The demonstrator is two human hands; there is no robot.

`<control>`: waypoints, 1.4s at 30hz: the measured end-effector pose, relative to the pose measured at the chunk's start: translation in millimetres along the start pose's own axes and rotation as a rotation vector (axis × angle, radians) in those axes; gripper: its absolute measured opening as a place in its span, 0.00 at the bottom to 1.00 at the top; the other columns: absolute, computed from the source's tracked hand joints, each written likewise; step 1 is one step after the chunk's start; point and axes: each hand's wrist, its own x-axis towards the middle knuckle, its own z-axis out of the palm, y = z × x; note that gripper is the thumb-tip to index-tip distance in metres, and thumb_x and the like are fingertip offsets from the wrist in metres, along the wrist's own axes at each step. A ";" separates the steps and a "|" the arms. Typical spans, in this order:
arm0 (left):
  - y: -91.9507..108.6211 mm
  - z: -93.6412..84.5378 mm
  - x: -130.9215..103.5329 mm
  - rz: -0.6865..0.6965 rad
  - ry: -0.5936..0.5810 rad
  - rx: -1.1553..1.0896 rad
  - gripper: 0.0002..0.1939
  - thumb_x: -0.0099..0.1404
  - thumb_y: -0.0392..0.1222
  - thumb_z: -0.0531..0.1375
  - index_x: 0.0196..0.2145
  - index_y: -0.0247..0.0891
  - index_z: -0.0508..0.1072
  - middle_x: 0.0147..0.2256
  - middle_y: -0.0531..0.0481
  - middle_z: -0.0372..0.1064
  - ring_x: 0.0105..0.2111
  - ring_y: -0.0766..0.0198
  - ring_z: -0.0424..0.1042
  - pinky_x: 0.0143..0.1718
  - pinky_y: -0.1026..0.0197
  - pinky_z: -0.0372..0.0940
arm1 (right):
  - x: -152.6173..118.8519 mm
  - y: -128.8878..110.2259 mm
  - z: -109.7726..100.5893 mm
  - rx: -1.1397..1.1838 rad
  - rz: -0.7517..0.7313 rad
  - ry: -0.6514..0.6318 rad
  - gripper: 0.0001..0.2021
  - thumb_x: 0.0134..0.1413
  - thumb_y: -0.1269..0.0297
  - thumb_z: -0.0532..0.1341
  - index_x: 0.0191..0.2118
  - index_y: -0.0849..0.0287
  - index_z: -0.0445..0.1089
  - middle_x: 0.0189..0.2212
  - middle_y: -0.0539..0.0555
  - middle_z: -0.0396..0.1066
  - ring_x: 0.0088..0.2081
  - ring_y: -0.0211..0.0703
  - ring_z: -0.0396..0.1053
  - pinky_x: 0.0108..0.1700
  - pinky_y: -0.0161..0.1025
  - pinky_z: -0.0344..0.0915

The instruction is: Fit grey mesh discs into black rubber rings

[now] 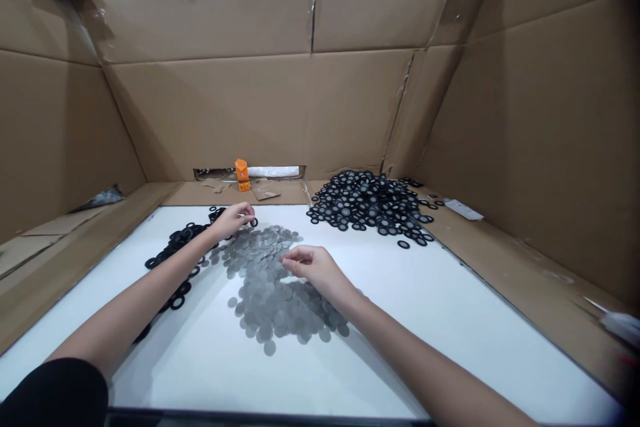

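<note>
My left hand (237, 219) is closed in a pinch on a black ring (255, 222), just above the far left of the disc heap. Below and left of that forearm lie loose black rings (183, 237), partly covered by the arm. Thin grey discs (280, 307) spread in a heap over the middle of the white table. Over this heap, my right hand (311, 265) has its thumb and fingertips pressed together; whatever they hold is too small to make out. At the back right sits a big pile of black rings with grey centres (365, 203).
Tall cardboard walls (210, 107) enclose the white tabletop (190, 360) at the back and sides. An orange box (242, 175) stands by a slot in the back wall. A white label (463, 209) lies on the cardboard at right.
</note>
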 end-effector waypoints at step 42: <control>110.3 50.6 -107.9 -0.057 -0.003 -0.252 0.11 0.64 0.40 0.53 0.24 0.39 0.58 0.24 0.55 0.64 0.27 0.65 0.64 0.29 0.65 0.56 | -13.5 -12.8 16.7 0.091 0.088 0.001 0.11 0.47 0.57 0.67 0.30 0.59 0.71 0.26 0.49 0.71 0.29 0.38 0.67 0.34 0.35 0.61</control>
